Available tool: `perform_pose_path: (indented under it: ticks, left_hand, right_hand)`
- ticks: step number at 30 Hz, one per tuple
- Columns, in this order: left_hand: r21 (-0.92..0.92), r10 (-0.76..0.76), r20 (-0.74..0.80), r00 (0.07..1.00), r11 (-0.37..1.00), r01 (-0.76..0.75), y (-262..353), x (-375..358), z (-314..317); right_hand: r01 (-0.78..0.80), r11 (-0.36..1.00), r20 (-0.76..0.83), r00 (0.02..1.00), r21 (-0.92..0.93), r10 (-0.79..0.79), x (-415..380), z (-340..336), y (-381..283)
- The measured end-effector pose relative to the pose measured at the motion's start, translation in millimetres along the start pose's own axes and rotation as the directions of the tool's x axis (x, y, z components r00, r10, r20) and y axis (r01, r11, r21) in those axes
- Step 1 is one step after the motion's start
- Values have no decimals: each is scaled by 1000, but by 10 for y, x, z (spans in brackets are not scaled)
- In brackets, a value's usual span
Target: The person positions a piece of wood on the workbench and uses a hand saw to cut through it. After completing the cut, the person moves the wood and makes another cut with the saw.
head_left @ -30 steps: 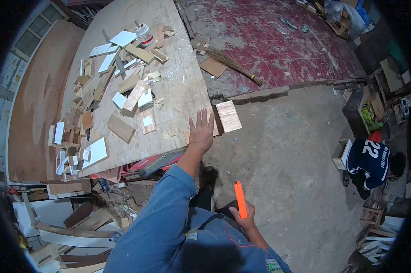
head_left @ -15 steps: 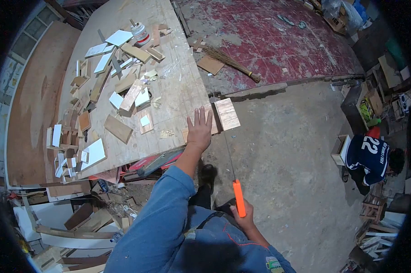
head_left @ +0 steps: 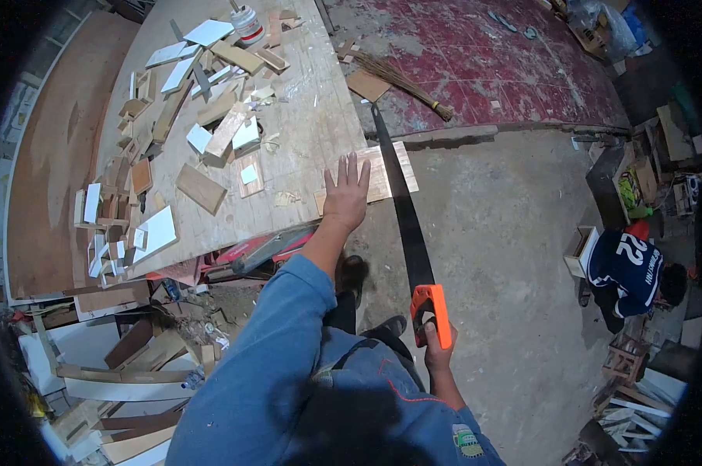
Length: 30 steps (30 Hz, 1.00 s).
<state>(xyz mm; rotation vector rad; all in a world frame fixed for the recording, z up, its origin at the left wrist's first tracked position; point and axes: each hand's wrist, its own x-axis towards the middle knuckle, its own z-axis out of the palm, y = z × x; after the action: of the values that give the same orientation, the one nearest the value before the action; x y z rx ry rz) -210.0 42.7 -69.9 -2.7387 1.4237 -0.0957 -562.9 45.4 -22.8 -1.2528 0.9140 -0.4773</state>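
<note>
My right hand is wrapped around the orange handle of a handsaw. The dark blade points away from me, its broad side showing, and crosses over the overhanging end of a flat wooden board. That board lies at the near right edge of the workbench, with its end sticking out past the edge. Pressing flat on the board's left part, my left hand has its fingers spread. Left of that hand, wood shavings and a small wood piece with a white square lie on the bench.
Wood offcuts and a white tub stand on the bench. A straw broom rests on the floor beyond. At right, a person in a dark numbered shirt crouches by a wooden box. Scrap wood is piled at lower left.
The saw has turned from edge-on to showing its broad side, and its blade now reaches farther over the board. The view has shifted slightly. My left hand stays on the board.
</note>
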Motion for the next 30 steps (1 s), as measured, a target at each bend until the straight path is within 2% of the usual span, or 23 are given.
perform_pose_path:
  ticks: [4,6,7,9,13,15,25,30]
  left_hand:
    - [32,5,-2,1000,999,-5,1,-17,-2]
    - [31,4,-5,1000,1000,-4,5,-16,-8]
    - [29,3,-8,1000,1000,-2,4,-14,-11]
    - [26,4,-17,1000,1000,-3,3,-16,-14]
    - [22,5,-28,1000,1000,-5,3,-19,-27]
    - [19,5,-24,1000,1000,-4,5,-18,-23]
    - [22,2,-31,1000,1000,-2,1,-19,-9]
    - [14,2,-37,999,1000,-2,-1,-14,-8]
  right_hand:
    - [-11,1000,-10,1000,-13,10,-19,-63,374]
    - [-144,981,2,989,126,145,-23,-29,380]
    - [-143,982,3,990,127,144,-14,-22,412]
    - [-165,949,23,986,268,165,13,6,477]
    - [-150,918,55,989,367,140,15,17,494]
    - [-200,869,57,979,453,196,19,19,504]
    - [-201,850,63,979,487,195,36,45,439]
    - [-236,791,113,971,565,210,60,40,406]
